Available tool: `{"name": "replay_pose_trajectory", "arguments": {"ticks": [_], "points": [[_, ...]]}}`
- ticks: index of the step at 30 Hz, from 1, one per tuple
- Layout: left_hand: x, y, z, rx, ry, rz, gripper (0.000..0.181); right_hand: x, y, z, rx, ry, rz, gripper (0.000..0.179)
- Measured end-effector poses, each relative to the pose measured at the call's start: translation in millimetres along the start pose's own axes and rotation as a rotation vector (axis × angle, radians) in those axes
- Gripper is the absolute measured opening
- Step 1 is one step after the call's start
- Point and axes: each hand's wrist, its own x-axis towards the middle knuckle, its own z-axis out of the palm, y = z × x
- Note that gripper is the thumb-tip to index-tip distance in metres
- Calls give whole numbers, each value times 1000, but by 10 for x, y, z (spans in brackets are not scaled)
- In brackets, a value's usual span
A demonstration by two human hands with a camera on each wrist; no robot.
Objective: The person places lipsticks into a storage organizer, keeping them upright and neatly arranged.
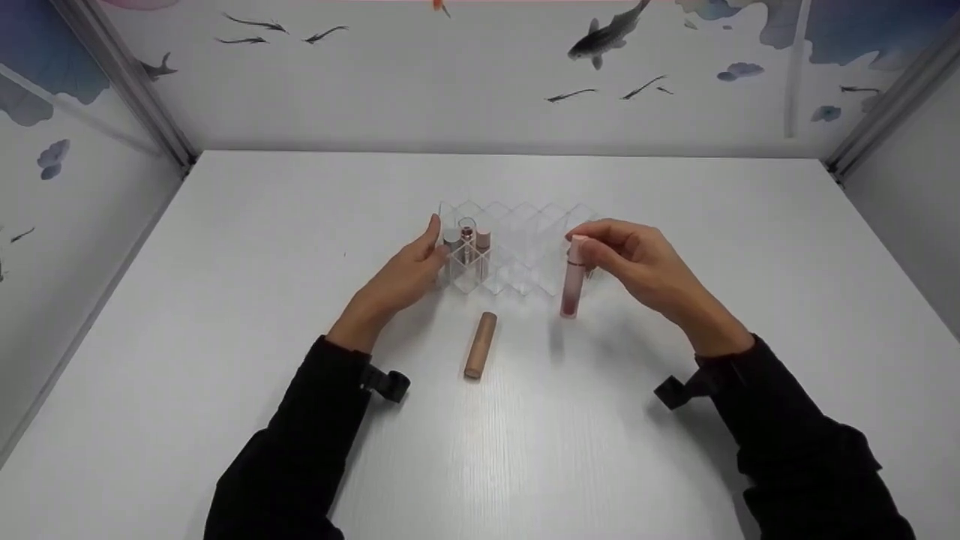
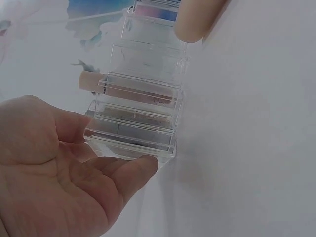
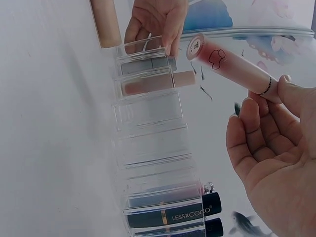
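A clear acrylic lipstick holder (image 1: 523, 283) with diamond-shaped compartments stands on the white table. My left hand (image 1: 401, 276) grips its left end, thumb and fingers on either side, as the left wrist view also shows. Between the thumb and fingers of my right hand (image 1: 645, 262) is the pale pink cap of a lip gloss tube (image 1: 571, 291). This tube hangs bottom-down before the holder's right end, apart from it in the right wrist view. Several tubes fill the left compartments, among them a pink-capped one (image 3: 148, 85). Black-capped tubes marked LESSXCOCO (image 3: 182, 215) sit at the right end.
A brown cylindrical tube (image 1: 481, 345) lies on the table in front of the holder. White panels with painted fish (image 1: 607, 36) enclose the table at the back and left. A grey panel (image 1: 907, 150) stands on the right.
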Motion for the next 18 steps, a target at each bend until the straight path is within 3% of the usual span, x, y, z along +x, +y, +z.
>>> {"name": "replay_pose_trajectory", "arguments": {"ticks": [10,18], "points": [[-25,-19,-14,7,0,-14,65,70,-152,-74,10,47,-70,24],[8,7,2,17,9,7,65,172,-317,-172,-13,141,-139,23]]}}
